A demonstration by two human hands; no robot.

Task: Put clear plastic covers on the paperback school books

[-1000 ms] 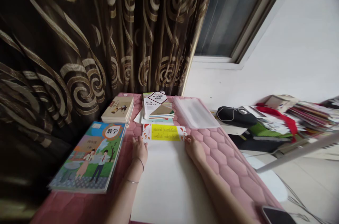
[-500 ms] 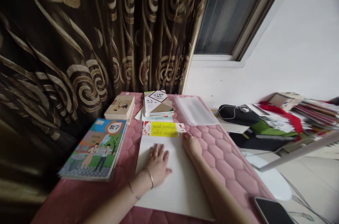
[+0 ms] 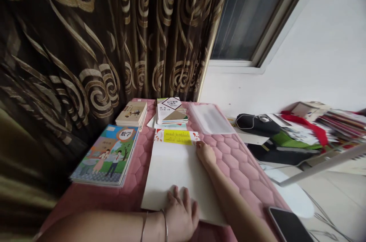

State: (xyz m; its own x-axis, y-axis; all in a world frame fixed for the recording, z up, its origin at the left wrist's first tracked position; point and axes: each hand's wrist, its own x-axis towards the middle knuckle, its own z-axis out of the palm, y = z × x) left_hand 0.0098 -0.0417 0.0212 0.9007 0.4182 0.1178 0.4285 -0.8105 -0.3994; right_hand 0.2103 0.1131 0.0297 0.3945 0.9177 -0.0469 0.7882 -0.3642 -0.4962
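A large white sheet (image 3: 177,171) lies flat on the pink quilted tabletop (image 3: 231,165), with a yellow and red label strip (image 3: 176,136) along its far edge. My left hand (image 3: 180,215) rests flat on the sheet's near edge, fingers stretched out and apart. My right hand (image 3: 205,152) presses on the sheet's far right corner, just beside the strip, fingers curled down onto the paper.
A colourful textbook (image 3: 107,155) lies left of the sheet. A tan book (image 3: 132,113) and a stack of workbooks (image 3: 170,110) sit at the back by the dark curtain, with a clear plastic sleeve (image 3: 210,118). A phone (image 3: 288,225) lies near right. A cluttered surface is further right.
My left hand slid from the sheet's far left corner down along the paper to its near edge. My right hand stayed at the far right corner.
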